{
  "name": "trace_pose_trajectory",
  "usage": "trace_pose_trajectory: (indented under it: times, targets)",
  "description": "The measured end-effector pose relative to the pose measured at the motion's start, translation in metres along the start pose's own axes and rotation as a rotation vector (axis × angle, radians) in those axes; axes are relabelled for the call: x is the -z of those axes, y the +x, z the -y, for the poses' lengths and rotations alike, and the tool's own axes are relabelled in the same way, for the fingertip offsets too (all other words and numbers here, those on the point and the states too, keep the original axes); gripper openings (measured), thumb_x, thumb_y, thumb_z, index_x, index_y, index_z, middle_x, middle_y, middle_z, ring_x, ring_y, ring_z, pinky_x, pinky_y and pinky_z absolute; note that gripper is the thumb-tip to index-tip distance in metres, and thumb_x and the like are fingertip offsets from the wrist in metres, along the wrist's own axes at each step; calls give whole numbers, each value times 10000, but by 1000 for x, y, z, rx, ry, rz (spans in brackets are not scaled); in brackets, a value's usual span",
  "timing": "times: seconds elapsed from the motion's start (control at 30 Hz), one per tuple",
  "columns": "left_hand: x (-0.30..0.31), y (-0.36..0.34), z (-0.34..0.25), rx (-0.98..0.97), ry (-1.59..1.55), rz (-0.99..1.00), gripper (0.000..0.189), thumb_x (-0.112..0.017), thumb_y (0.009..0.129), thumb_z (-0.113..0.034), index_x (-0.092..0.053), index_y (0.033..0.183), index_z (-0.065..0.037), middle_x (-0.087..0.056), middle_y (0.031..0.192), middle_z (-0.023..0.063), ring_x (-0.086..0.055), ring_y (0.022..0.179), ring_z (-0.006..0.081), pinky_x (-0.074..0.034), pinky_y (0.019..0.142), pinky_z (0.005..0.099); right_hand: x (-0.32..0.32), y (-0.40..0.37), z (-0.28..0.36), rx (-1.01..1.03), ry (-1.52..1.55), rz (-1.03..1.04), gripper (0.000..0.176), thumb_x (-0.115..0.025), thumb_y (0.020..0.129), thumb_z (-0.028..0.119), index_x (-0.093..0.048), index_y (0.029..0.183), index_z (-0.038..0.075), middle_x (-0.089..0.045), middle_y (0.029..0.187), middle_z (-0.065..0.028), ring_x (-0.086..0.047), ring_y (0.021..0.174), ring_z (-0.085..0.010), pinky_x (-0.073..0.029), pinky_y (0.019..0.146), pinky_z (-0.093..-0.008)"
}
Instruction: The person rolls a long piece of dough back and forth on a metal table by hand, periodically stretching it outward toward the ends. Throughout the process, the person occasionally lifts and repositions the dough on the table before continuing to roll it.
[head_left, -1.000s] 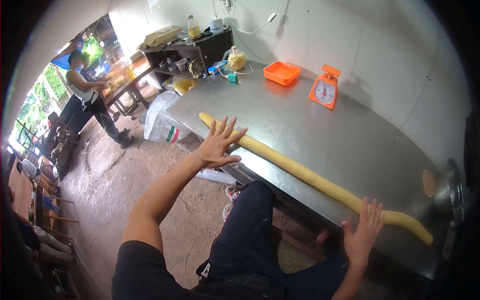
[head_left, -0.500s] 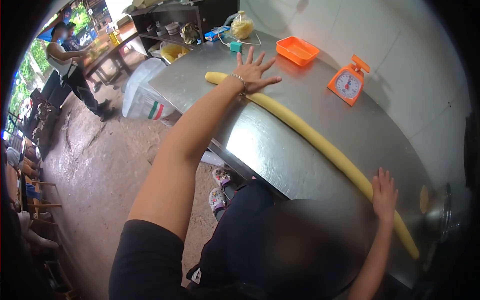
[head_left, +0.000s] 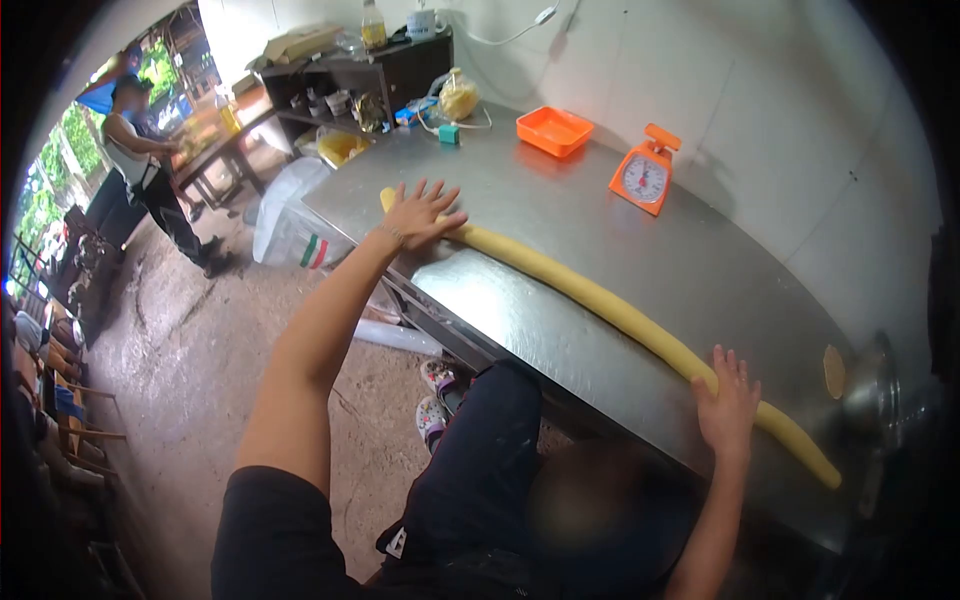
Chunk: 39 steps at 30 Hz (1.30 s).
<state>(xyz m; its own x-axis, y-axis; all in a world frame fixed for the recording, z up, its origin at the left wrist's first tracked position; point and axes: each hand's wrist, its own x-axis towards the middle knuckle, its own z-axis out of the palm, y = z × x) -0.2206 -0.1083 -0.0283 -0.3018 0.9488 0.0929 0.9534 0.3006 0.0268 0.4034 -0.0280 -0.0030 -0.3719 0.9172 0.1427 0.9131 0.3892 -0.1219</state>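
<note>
A long yellow rope of dough point(head_left: 590, 297) lies slantwise across the steel table point(head_left: 500, 325). My left hand point(head_left: 422, 215) rests flat over the dough near its far left end, fingers spread, a bracelet at the wrist. Farther down the rope, my right hand point(head_left: 727, 398) lies on it with fingers stretched toward the wall. The dough's tapered tip sticks out to the right of that hand. Both hands are open, palms down on the dough.
An orange tray point(head_left: 554, 132) and an orange dial scale point(head_left: 645, 172) stand along the wall. A tied bag of yellow stuff point(head_left: 459, 97) sits at the far end. At right is a metal bowl point(head_left: 872, 390). Another person point(head_left: 150, 160) stands at a far table.
Both hands have drawn back toward my body over the dough, and the dough has shifted with them. My view has also turned a little.
</note>
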Motion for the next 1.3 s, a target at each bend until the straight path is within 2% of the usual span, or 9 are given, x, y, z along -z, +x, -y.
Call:
trace_pose_trajectory:
  times: [0.1,0.3,0.47,0.7,0.77,0.9,0.97,1.17,1.3]
  targets:
    - [5,-55,4,-72,1,-82,989,-395,1018,-837,-255,1764,-204,-242,1821,167,-178,1674,465,-60,1305,730,3,-32,-1,75,45,-76,912,-532,1012,772,-496,1654,125,-460,1694,-248,-358,1612,-445,-127,1328,-660]
    - [6,-113,10,-89,59,-97,1050,-476,959,-873,-184,1780,-289,-146,1850,139,-90,1684,485,-14,1259,806,3,-65,-2,146,40,-144,1012,-487,979,842,-493,1645,80,-438,1688,-290,-338,1608,-478,-83,1335,-665]
    - [4,-67,20,-80,91,-94,1014,-458,939,-896,-250,1765,-346,-175,1851,94,-49,1689,483,-14,1208,872,6,-55,-2,119,39,-90,1002,-474,981,849,-510,1636,91,-458,1676,-289,-353,1601,-479,-97,1331,-665]
    - [-4,20,47,-200,0,-141,1002,-468,951,-880,-305,1753,-302,-317,1801,129,-124,1695,417,-61,1272,802,-1,-10,-5,46,-36,-9,910,-508,1003,805,-550,1617,134,-483,1670,-266,-380,1591,-473,-143,1315,-666]
    - [-2,48,44,-178,-33,-97,1004,-453,957,-886,-304,1754,-294,-310,1804,125,-110,1700,403,-60,1284,786,0,11,-3,38,-46,23,805,-532,1048,712,-560,1613,140,-473,1687,-244,-378,1600,-456,-206,1314,-620]
    - [17,93,26,-15,-64,225,981,-419,991,-866,-232,1773,-305,-118,1858,110,-50,1708,396,-28,1270,791,-1,60,-13,-3,45,69,726,-551,1078,633,-533,1642,177,-427,1726,-222,-338,1631,-425,-258,1313,-561]
    - [12,111,28,12,-45,254,985,-413,990,-872,-200,1778,-321,-39,1869,79,-20,1713,372,-18,1277,777,-6,80,-20,-18,59,67,744,-545,1072,659,-524,1650,191,-414,1735,-217,-327,1638,-419,-252,1317,-558]
    - [3,109,47,-18,-7,218,974,-384,1003,-865,-216,1776,-298,-65,1865,93,-45,1714,353,-59,1300,746,-9,84,-17,-84,17,47,778,-488,1069,719,-527,1649,203,-412,1737,-212,-332,1637,-413,-261,1319,-549]
    - [18,64,48,-87,-30,183,836,-381,1079,-719,-295,1760,-241,-179,1841,152,-150,1697,385,-160,1330,645,-13,48,-16,-76,10,-21,773,-485,1071,715,-587,1593,153,-461,1703,-219,-391,1606,-411,-280,1302,-571]
